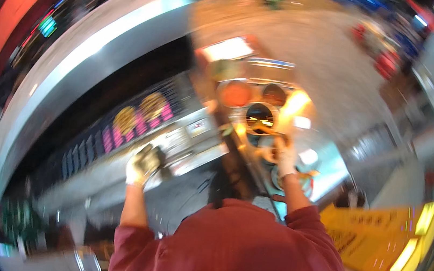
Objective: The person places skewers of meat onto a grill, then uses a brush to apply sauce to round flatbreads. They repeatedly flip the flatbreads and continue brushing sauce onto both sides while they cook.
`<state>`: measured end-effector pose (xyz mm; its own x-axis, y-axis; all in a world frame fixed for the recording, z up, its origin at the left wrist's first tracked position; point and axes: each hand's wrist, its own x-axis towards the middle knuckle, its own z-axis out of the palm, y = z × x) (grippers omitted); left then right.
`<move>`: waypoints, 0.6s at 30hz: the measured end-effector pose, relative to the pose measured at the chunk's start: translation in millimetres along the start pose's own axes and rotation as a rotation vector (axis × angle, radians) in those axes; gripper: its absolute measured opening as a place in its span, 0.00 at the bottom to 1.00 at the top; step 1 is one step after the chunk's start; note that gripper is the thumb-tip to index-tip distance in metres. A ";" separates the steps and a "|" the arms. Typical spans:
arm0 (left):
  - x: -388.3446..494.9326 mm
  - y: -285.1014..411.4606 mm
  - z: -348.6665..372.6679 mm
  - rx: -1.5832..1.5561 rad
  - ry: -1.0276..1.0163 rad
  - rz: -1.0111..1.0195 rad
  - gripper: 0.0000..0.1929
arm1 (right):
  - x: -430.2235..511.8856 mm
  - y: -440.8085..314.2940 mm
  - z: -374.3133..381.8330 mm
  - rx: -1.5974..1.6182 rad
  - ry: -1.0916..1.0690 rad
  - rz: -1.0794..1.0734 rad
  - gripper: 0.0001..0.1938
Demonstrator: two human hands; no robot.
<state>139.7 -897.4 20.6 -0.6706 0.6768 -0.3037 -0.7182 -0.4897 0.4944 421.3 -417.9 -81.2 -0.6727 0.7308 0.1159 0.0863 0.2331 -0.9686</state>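
Note:
My left hand [136, 169], pale and apparently gloved, is at the front edge of a long grill [82, 155]. It grips a blurred brownish-green piece [150, 159], perhaps food. Two golden-brown food pieces [126, 119] lie over glowing pink parts of the grill, beyond this hand. On the right, my right hand [284, 154] reaches over a side table of containers. Its fingers are beside a round pot of dark liquid [259, 114]. An orange-brown slim shape [260, 128] crosses that pot towards my fingers; blur hides whether I hold it.
A bowl of red-orange contents [236, 93] and a bowl of dark contents [274, 93] stand behind the pot. A curved metal hood [101, 48] overhangs the grill. To my right is a yellow panel bearing writing [367, 235]. Paved floor [325, 47] extends beyond the side table.

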 end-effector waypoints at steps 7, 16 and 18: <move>19.6 20.2 -95.5 0.133 -0.189 0.181 0.14 | -143.4 -75.7 -61.7 -0.349 0.473 0.256 0.28; 18.7 1.5 -99.0 -0.693 -0.502 -0.545 0.20 | -424.7 -35.9 -73.2 -0.377 0.590 0.922 0.33; 6.7 -0.7 -71.5 -0.738 -0.596 -0.741 0.21 | -485.0 -19.5 -63.9 -0.424 0.476 1.076 0.31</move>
<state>122.5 -931.9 -40.0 0.0014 0.9791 0.2033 -0.9566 0.0605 -0.2851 792.8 -735.9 -104.5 0.2110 0.8173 -0.5363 0.7160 -0.5027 -0.4845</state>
